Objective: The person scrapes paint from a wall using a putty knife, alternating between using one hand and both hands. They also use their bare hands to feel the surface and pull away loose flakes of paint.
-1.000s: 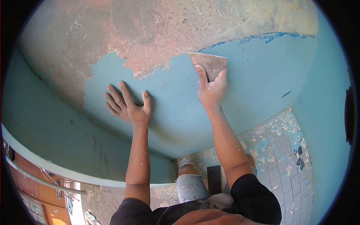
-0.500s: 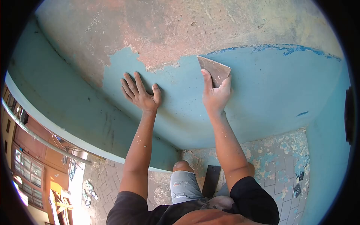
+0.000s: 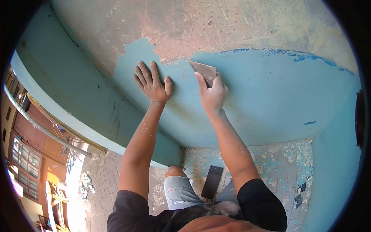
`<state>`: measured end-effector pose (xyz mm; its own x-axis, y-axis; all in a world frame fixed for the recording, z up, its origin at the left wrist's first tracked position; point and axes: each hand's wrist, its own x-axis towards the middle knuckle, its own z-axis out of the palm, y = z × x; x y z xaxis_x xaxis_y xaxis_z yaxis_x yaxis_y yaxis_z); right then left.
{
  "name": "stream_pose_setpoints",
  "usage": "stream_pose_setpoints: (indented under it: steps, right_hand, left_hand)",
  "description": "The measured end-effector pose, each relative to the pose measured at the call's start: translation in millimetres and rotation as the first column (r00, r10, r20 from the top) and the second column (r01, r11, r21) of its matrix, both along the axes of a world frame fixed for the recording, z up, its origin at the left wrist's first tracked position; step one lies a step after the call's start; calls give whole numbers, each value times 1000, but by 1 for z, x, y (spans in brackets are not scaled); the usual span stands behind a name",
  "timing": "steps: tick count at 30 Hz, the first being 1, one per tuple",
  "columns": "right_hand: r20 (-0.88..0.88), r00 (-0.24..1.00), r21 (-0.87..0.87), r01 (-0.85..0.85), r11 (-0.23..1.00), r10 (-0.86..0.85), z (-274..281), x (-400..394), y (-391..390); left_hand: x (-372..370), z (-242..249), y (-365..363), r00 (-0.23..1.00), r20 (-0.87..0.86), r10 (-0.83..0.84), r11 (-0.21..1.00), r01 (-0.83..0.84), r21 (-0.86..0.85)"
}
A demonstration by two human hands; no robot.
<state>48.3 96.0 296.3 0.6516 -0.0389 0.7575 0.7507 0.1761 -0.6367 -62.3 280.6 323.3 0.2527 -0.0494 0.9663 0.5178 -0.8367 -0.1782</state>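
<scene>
My left hand (image 3: 154,86) lies flat on the blue painted wall (image 3: 262,96), fingers spread, holding nothing. In my right hand (image 3: 212,92) is a flat metal scraper (image 3: 205,71), pinched between thumb and fingers. Its upper edge rests at the border where blue paint meets the bare, pinkish-grey plaster (image 3: 174,31). The paint border is ragged above my left hand and has a darker blue streak (image 3: 286,52) toward the right.
Paint flakes cover the tiled floor (image 3: 276,170) below, where a dark flat board (image 3: 212,181) lies by my legs. At left a curved ledge (image 3: 77,123) juts out, with sandals (image 3: 85,185) and a window (image 3: 25,166) beyond it.
The scraper and my right hand have moved left along the paint border, closer to my left hand. The view has shifted slightly; my left hand remains flat on the wall.
</scene>
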Motion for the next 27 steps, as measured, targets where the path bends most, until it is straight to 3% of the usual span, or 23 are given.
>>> stream_pose_setpoints:
  steps: [2, 3, 4, 8, 12, 15, 18, 20, 21, 25, 27]
  right_hand:
    - [-47, 999, -59, -18, 998, 15, 7, 3, -6]
    - [-88, 996, 181, 23, 983, -7, 14, 13, -12]
    - [-128, 992, 410, 68, 910, -17, 20, 22, -18]
    - [-36, 997, 258, 79, 963, -72, 15, 24, -26]
    - [-42, 989, 203, 146, 968, -141, 14, 28, -27]
    - [-90, 990, 297, 129, 946, -107, 12, 22, -14]
    - [-130, 982, 182, 162, 970, -140, 10, 20, -17]
    - [-291, 956, 352, 75, 933, 33, 14, 23, -17]
    - [-269, 962, 311, 125, 942, -39, 10, 24, -10]
    - [-155, 986, 286, 96, 953, -53, 14, 13, -10]
    - [-315, 945, 310, 15, 951, 88, 23, 12, -21]
  left_hand:
    - [-2, 4, 2, 1000, -20, -12, 1000, 12, -2]
    - [-9, 12, 9, 1000, -6, -20, 1000, 20, 5]
    - [-23, 20, 19, 995, -96, -9, 993, 20, 116]
    - [-47, 63, 46, 950, -313, 20, 924, 102, 368]
    - [-44, 61, 46, 951, -310, 3, 937, 106, 334]
    - [-44, 59, 48, 951, -310, 2, 936, 107, 334]
    - [-48, 60, 44, 936, -352, 23, 945, 94, 314]
    - [-49, 61, 44, 935, -356, 8, 937, 118, 330]
    - [-47, 60, 44, 935, -354, -2, 930, 132, 342]
    - [-50, 60, 43, 934, -355, -48, 922, 178, 344]
    - [-51, 61, 43, 927, -371, -53, 929, 182, 322]
